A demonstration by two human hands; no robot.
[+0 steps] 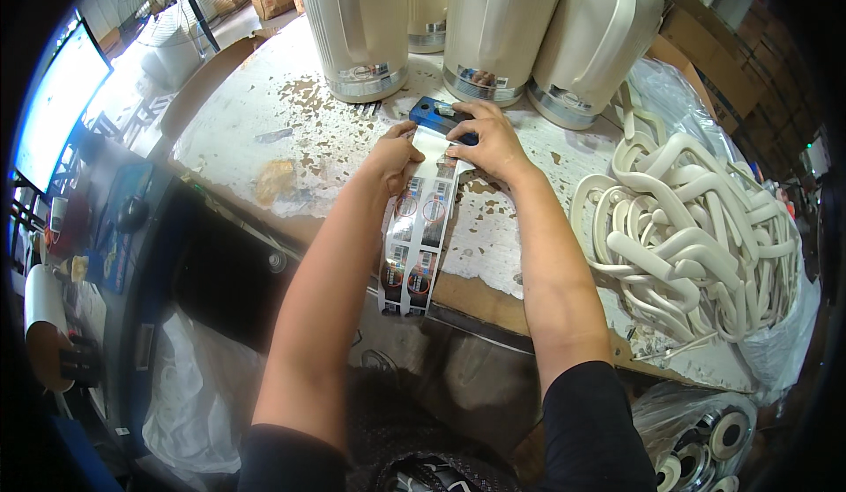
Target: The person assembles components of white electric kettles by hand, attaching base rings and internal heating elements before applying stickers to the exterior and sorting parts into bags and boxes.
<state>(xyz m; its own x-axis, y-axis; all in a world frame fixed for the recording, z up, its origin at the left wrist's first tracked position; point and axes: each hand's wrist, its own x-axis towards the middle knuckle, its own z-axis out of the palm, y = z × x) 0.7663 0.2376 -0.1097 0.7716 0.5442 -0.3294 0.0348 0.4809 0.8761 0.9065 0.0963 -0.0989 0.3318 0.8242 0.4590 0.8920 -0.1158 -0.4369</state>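
Observation:
A long strip of printed labels [411, 236] on white backing runs between my hands and hangs over the table's near edge. My left hand [393, 159] is closed, pinching the strip's upper left side between thumb and fingers. On the other side, my right hand [495, 144] grips the strip's upper right edge, thumb and fingertips bent in. Just beyond the strip's bare white end lies a small blue object [426, 110], partly covered by my right fingers; its kind is unclear. Behind it stand several cream kettle-like jugs [476, 43] with handles and shiny base bands.
At the right lies a heap of loose cream handles [679, 236] on clear plastic. The white table [220, 153] has chipped paint. A lit screen [62, 104] stands far left. Below the right edge, a plastic bag [705, 439] holds round parts. Cardboard boxes [718, 51] stand back right.

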